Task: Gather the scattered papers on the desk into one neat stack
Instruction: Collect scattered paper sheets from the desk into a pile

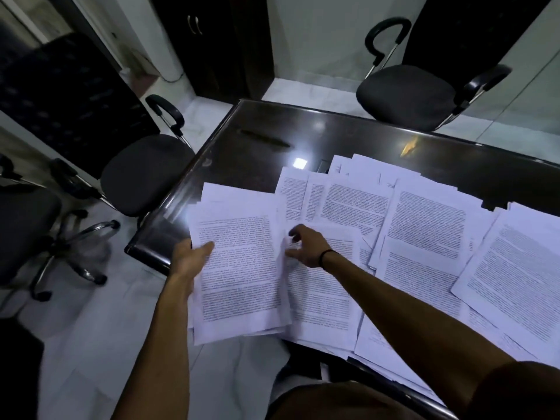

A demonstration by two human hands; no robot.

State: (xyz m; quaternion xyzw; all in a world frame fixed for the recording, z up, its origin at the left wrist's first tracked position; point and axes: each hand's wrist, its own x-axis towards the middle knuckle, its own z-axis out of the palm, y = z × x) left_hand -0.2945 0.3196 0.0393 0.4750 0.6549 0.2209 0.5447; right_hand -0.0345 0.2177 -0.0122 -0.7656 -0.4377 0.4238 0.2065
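Note:
A loose bundle of printed white sheets juts past the near left corner of the dark desk. My left hand grips the bundle's left edge, thumb on top. My right hand hovers at the bundle's right edge with fingers and thumb curved over a sheet there; whether it pinches the sheet is unclear. Many more printed sheets lie overlapping across the desk's middle and right, some hanging over the near edge.
A black office chair stands by the desk's left edge and another black chair beyond the far edge. A third chair's base is on the floor at left. A dark pen-like object lies on the desk's far left part.

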